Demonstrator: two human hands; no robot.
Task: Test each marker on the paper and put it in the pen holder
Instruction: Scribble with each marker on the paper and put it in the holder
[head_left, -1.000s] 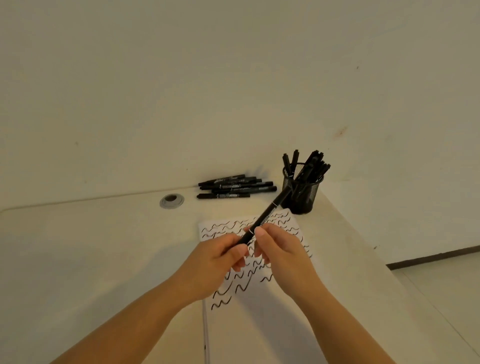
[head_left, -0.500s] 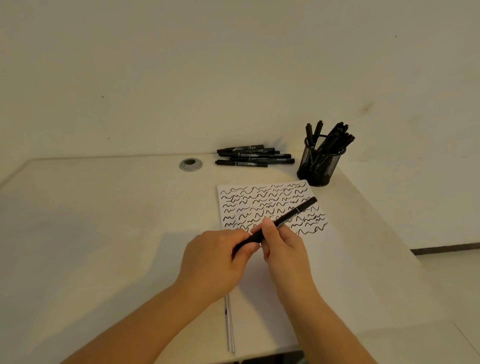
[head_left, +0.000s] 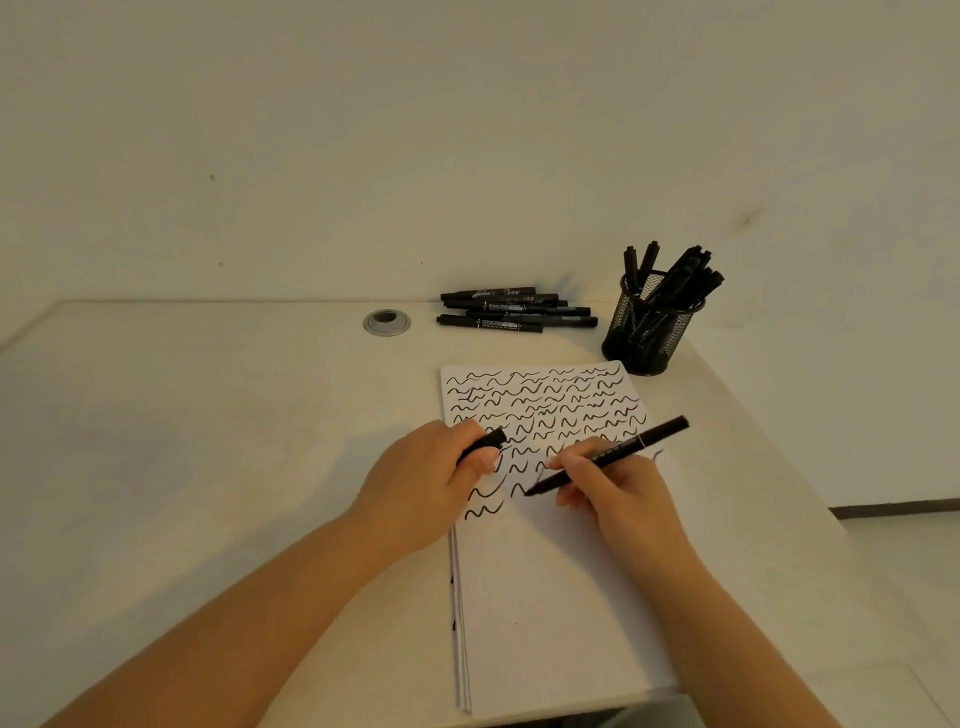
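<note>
Pale desk (head_left: 208, 441) carries one paper stack (head_left: 550, 597). Right hand (head_left: 618, 488) grips one marker (head_left: 608, 457), tip on paper. Left hand (head_left: 431, 478) grips its cap (head_left: 485, 444). Five markers (head_left: 514, 310) lie far; mesh holder (head_left: 652, 332) far right holds several.

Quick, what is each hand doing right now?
Left hand: grips the marker cap.
Right hand: holds the uncapped marker, tip on the paper.

Left hand (head_left: 423, 480) curled round the cap (head_left: 483, 444), right hand (head_left: 613, 488) pinching the marker (head_left: 623, 452) just right of it, both forearms angled in.
</note>
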